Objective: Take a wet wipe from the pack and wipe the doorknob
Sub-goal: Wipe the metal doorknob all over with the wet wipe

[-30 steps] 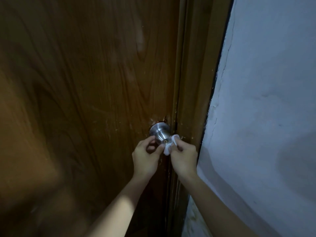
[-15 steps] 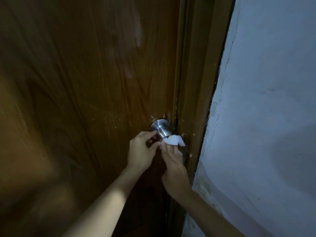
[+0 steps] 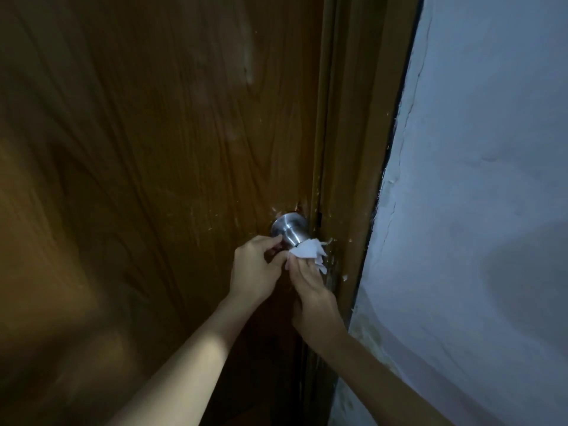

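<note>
Brushed steel, round and dull-shining, the doorknob [image 3: 290, 229] sits at the right edge of the brown wood-grain door [image 3: 153, 149], close against the door frame [image 3: 347, 149]; from the centre of my view it lies at about five o'clock. Its flat rose plate meets the wood behind it, and the knob flares outward toward me, with a soft streak of light down its neck. My left hand [image 3: 255, 269] is curled at the knob's seven o'clock, thumb and forefinger pinched together at its lower rim, the forefinger tip touching the metal. My right hand [image 3: 310, 290] comes up from five o'clock and grips the wet wipe [image 3: 309, 252], fingers closed around the white, crumpled wad, which presses against the front end of the knob and hides its face. Ragged corners of the wipe stick out toward three o'clock, over the gap between door and frame. Pale chips and scratches fleck the wood around the knob and along the frame. To the right stands a bluish-white wall [image 3: 476, 179], its plaster cracked along the frame. I can read no writing, brand or label anywhere.
</note>
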Action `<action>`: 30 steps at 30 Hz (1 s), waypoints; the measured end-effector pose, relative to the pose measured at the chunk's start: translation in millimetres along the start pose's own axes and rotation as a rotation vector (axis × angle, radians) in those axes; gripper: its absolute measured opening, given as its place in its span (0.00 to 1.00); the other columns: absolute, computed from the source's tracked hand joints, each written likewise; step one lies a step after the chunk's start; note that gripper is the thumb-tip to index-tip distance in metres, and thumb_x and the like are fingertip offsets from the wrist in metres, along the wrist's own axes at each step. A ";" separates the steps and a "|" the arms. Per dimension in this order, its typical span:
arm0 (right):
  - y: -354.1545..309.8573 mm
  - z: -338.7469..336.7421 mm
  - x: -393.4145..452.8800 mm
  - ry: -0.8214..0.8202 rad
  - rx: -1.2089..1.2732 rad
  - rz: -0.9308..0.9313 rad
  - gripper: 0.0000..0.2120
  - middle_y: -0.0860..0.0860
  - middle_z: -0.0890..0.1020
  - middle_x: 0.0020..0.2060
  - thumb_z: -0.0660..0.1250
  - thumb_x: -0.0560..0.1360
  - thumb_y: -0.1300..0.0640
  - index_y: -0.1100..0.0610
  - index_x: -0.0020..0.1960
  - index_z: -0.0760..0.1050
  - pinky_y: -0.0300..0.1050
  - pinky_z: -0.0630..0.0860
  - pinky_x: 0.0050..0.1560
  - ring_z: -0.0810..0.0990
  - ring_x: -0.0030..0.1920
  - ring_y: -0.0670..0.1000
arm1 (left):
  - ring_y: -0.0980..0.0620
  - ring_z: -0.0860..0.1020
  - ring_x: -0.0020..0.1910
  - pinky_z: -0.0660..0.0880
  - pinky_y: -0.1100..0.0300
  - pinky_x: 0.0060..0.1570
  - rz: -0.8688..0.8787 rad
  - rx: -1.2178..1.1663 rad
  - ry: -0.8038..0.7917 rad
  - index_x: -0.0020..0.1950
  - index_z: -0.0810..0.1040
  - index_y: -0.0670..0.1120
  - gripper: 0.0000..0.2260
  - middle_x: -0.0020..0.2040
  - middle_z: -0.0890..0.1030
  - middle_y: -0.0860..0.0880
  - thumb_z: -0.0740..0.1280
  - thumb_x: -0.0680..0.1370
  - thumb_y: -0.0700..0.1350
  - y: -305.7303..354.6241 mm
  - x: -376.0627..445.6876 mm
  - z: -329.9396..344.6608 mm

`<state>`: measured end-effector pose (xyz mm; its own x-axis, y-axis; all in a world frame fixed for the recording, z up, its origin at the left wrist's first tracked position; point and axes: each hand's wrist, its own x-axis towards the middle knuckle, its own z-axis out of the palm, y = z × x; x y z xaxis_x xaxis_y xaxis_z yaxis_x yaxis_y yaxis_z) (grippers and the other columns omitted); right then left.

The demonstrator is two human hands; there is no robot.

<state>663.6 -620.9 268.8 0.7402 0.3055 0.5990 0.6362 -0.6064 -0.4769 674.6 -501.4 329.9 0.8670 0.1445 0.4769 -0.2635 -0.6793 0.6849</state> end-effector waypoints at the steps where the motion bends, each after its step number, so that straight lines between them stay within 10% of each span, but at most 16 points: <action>1: 0.5 -2.4 -1.7 0.021 0.007 -0.010 0.28 0.59 0.73 0.65 0.61 0.69 0.71 0.63 0.68 0.64 0.56 0.68 0.67 0.69 0.68 0.59 | 0.56 0.77 0.51 0.72 0.66 0.50 -0.006 -0.002 -0.016 0.60 0.77 0.44 0.16 0.55 0.81 0.48 0.70 0.72 0.41 -1.0 -0.2 -1.9; 6: -0.8 -21.4 3.1 0.380 0.150 0.126 0.15 0.52 0.82 0.49 0.68 0.70 0.70 0.64 0.56 0.77 0.17 0.65 0.51 0.71 0.53 0.32 | 0.55 0.76 0.47 0.73 0.63 0.46 -0.021 0.019 -0.005 0.59 0.77 0.46 0.19 0.50 0.79 0.50 0.72 0.70 0.47 4.5 -1.1 -3.8; 10: -5.4 -33.5 21.5 0.469 0.192 0.172 0.15 0.56 0.82 0.51 0.69 0.69 0.71 0.64 0.55 0.78 0.18 0.68 0.50 0.74 0.53 0.36 | 0.55 0.75 0.45 0.73 0.62 0.45 0.007 0.032 0.005 0.56 0.78 0.46 0.17 0.46 0.75 0.53 0.73 0.69 0.47 11.5 0.5 -3.3; 16: -6.1 -32.4 47.6 0.136 0.053 0.001 0.19 0.60 0.76 0.63 0.63 0.73 0.70 0.65 0.64 0.70 0.22 0.55 0.65 0.71 0.65 0.51 | 0.53 0.76 0.45 0.77 0.56 0.47 0.042 0.088 -0.034 0.55 0.78 0.46 0.12 0.49 0.79 0.48 0.69 0.71 0.43 11.1 3.7 -2.0; 20: -4.5 -37.7 48.4 0.060 0.083 0.032 0.19 0.62 0.73 0.65 0.59 0.76 0.69 0.67 0.66 0.66 0.15 0.56 0.57 0.68 0.64 0.47 | 0.54 0.76 0.46 0.77 0.56 0.47 0.041 0.111 -0.048 0.54 0.78 0.47 0.13 0.49 0.78 0.49 0.70 0.71 0.44 11.1 5.3 -0.5; 25: 2.6 -34.0 34.4 0.068 -0.052 0.146 0.20 0.62 0.81 0.54 0.62 0.76 0.66 0.64 0.67 0.66 0.38 0.75 0.51 0.81 0.53 0.58 | 0.54 0.75 0.47 0.77 0.57 0.48 0.014 0.091 -0.041 0.57 0.77 0.47 0.18 0.49 0.78 0.50 0.73 0.69 0.46 9.9 5.6 -0.8; 30: -6.4 -32.8 51.7 -0.012 -0.177 -0.132 0.17 0.64 0.80 0.56 0.59 0.69 0.70 0.65 0.56 0.77 0.38 0.62 0.66 0.78 0.59 0.60 | 0.52 0.77 0.46 0.77 0.55 0.46 0.066 0.124 -0.088 0.54 0.78 0.46 0.12 0.49 0.79 0.47 0.69 0.72 0.43 10.8 6.2 -4.2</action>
<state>690.7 -625.4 323.9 0.6563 0.3989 0.6404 0.6803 -0.6799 -0.2736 675.4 -504.8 342.6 0.8847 0.0363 0.4648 -0.2721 -0.7694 0.5779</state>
